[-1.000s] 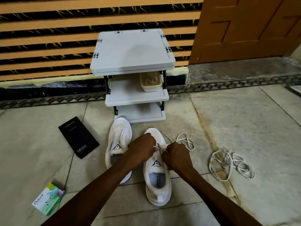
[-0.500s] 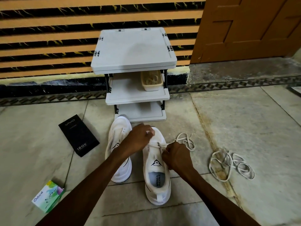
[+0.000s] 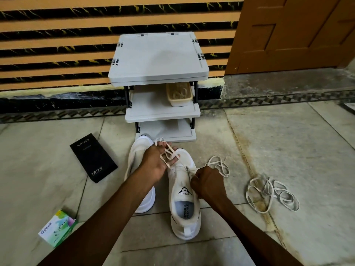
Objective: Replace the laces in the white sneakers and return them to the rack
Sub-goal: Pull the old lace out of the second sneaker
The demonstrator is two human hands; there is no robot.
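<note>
Sneaker (image 3: 184, 208) reading "SPEED" on the tongue and "SPEED FLEXIBLE" on the insole sits on the floor (image 3: 288, 150), just before the rack (image 3: 158, 56). Left hand (image 3: 153, 166) has the lace (image 3: 170, 154) looped round its loosely curled fingers. Right hand (image 3: 208, 184) pinches it in a fist, fingertips hidden. Vivo box (image 3: 93, 157) marked "120W" and Odonil box (image 3: 57, 228) lie off left.

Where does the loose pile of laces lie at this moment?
In the head view, the loose pile of laces lies on the floor at the right, just beyond the right hand and the sneaker it works on.
</note>
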